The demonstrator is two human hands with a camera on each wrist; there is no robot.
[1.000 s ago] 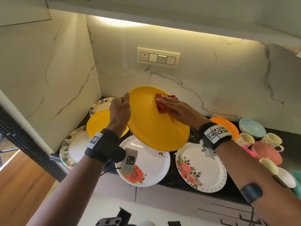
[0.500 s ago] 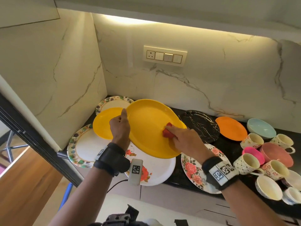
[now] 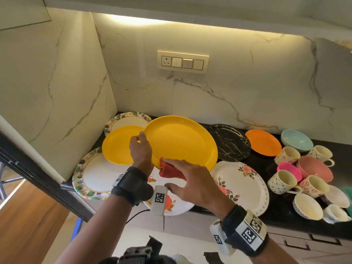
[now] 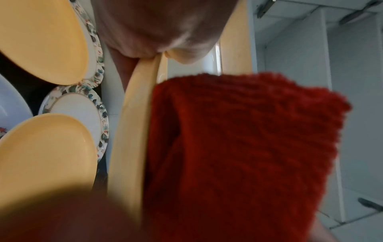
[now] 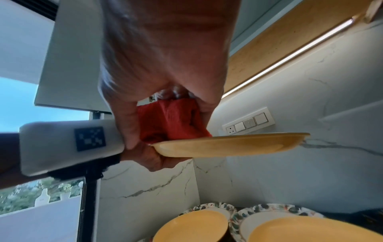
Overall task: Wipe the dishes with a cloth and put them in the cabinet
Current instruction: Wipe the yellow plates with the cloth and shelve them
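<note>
My left hand grips the yellow plate; my right hand clamps the red cloth against its near rim.

Right hand coming down from 12 o'clock, fingers bunched around a crumpled red cloth pressed onto the near rim of a round yellow plastic plate, seen edge-on and roughly level. Left hand gripping that same rim from 9 o'clock, white tagged wrist unit alongside. White switch panel on the marble wall at 3 o'clock. Two more yellow plates on leaf-rimmed white plates down at 6 o'clock.
</note>
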